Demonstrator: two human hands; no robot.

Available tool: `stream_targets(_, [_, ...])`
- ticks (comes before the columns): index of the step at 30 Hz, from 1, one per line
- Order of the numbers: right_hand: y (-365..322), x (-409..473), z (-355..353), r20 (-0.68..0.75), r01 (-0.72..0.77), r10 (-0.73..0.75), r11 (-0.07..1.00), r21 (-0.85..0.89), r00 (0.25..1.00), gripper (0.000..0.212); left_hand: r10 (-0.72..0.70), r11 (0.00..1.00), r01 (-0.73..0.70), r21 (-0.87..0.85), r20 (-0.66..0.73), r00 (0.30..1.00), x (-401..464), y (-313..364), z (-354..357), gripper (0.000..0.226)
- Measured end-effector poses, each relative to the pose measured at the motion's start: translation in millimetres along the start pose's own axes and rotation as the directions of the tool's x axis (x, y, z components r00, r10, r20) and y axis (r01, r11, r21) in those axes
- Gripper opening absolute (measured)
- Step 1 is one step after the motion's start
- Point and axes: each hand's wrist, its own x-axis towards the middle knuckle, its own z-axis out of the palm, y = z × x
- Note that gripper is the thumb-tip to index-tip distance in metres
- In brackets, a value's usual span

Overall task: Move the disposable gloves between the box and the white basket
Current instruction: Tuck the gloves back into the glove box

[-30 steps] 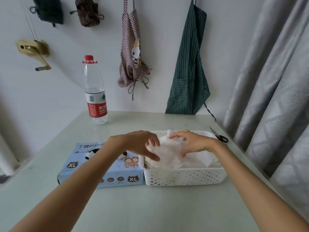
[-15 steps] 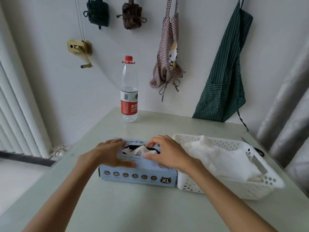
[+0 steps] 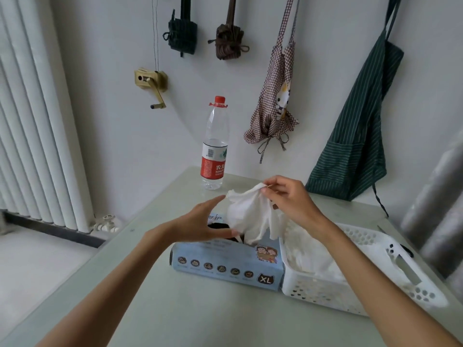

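Item: white glove (image 3: pixel 246 216), half drawn from the slot of the blue box (image 3: pixel 226 265), lifted so it clears the opening. My right hand (image 3: pixel 288 199) pinches its top edge; my left hand (image 3: pixel 203 222), fingers straight, steadies the box top. White basket (image 3: pixel 370 291) touches the box's right end, toward the surface's right edge, keeping transfers short.

Soft, even daylight; wide-angle edge bending; slight overall blur.

likely a home, hung aprons (image 3: pixel 274 96), radiator (image 3: pixel 37 121)
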Motion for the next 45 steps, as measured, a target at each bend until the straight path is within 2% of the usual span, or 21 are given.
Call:
stream_targets(3, [-10, 0, -10, 0.016, -0.046, 0.045, 0.993, 0.111, 0.999, 0.009, 0.091, 0.986, -0.100, -0.130, -0.070, 0.993, 10, 15, -1, 0.059])
stream_targets(5, [-12, -4, -17, 0.029, -0.091, 0.087, 0.977, 0.195, 0.996, 0.011, 0.092, 0.972, -0.110, -0.206, -0.098, 0.991, 16, 22, -5, 0.043])
stream_targets(8, [-6, -14, -32, 0.129, -0.180, 0.144, 0.927, 0.328, 0.981, 0.012, 0.033, 0.939, -0.022, -0.343, 0.025, 0.999, 21, 33, -3, 0.052])
stream_targets(11, [2, -29, -47, 0.205, -0.230, 0.150, 0.858, 0.460, 0.967, 0.014, 0.023, 0.955, 0.024, -0.294, 0.155, 0.988, 25, 44, 11, 0.080])
stream_targets(12, [6, -35, -52, 0.202, -0.233, 0.150, 0.838, 0.494, 0.968, 0.015, 0.064, 0.945, -0.003, -0.328, 0.175, 0.982, 27, 47, 18, 0.081])
stream_targets(13, [10, -40, -56, 0.193, -0.236, 0.158, 0.827, 0.510, 0.968, 0.015, 0.099, 0.919, -0.030, -0.392, 0.156, 0.983, 27, 50, 23, 0.070])
stream_targets(15, [20, -52, -65, 0.148, -0.259, 0.215, 0.852, 0.454, 0.965, 0.016, 0.117, 0.829, -0.068, -0.556, 0.053, 0.992, 27, 58, 32, 0.036])
stream_targets(17, [27, -63, -74, 0.114, -0.297, 0.276, 0.920, 0.257, 0.954, 0.019, 0.098, 0.782, -0.123, -0.611, -0.075, 0.992, 27, 67, 35, 0.020])
stream_targets(20, [23, -75, -84, 0.231, -0.298, 0.279, 0.953, 0.053, 0.932, 0.055, 0.129, 0.820, -0.186, -0.541, -0.143, 0.981, 30, 83, 36, 0.001])
stream_targets(23, [7, -76, -75, 0.208, -0.214, 0.220, 0.975, -0.054, 0.953, 0.090, 0.162, 0.875, -0.207, -0.437, -0.138, 0.977, 33, 97, 37, 0.006])
stream_targets(24, [4, -73, -70, 0.149, -0.184, 0.197, 0.978, -0.100, 0.969, 0.090, 0.177, 0.889, -0.219, -0.402, -0.139, 0.974, 33, 102, 37, 0.010])
stream_targets(25, [1, -70, -65, 0.081, -0.143, 0.155, 0.980, -0.139, 0.985, 0.079, 0.186, 0.901, -0.226, -0.370, -0.140, 0.973, 34, 105, 37, 0.013])
stream_targets(27, [-3, -65, -65, -0.082, -0.053, 0.037, 0.979, -0.198, 0.996, 0.035, 0.192, 0.915, -0.228, -0.334, -0.138, 0.972, 35, 110, 36, 0.018])
stream_targets(29, [-1, -61, -77, -0.211, -0.065, 0.034, 0.988, -0.141, 0.977, 0.010, 0.185, 0.923, -0.213, -0.321, -0.115, 0.976, 37, 111, 32, 0.025])
stream_targets(31, [1, -60, -93, -0.233, -0.155, 0.175, 0.983, 0.102, 0.957, 0.008, 0.134, 0.934, -0.144, -0.326, -0.054, 0.990, 38, 109, 28, 0.036])
stream_targets(33, [4, -61, -105, -0.143, -0.240, 0.304, 0.907, 0.346, 0.942, 0.010, 0.087, 0.929, -0.077, -0.361, 0.012, 0.996, 39, 106, 25, 0.040])
stream_targets(35, [8, -60, -118, -0.014, -0.312, 0.362, 0.823, 0.475, 0.932, 0.018, 0.098, 0.914, -0.081, -0.398, 0.023, 0.995, 40, 107, 23, 0.031])
stream_targets(37, [8, -61, -131, 0.180, -0.423, 0.385, 0.770, 0.478, 0.905, 0.034, 0.121, 0.906, -0.107, -0.410, 0.008, 0.993, 40, 112, 21, 0.020])
stream_targets(40, [3, -64, -137, 0.393, -0.522, 0.399, 0.804, 0.284, 0.829, 0.045, 0.175, 0.912, -0.154, -0.379, 0.022, 0.984, 41, 121, 22, 0.016])
stream_targets(42, [0, -63, -133, 0.383, -0.515, 0.419, 0.836, 0.191, 0.823, 0.043, 0.198, 0.914, -0.169, -0.369, 0.042, 0.979, 41, 126, 23, 0.019])
stream_targets(45, [-1, -57, -133, 0.224, -0.429, 0.381, 0.873, 0.231, 0.897, 0.043, 0.181, 0.920, -0.148, -0.363, 0.057, 0.982, 44, 131, 23, 0.023])
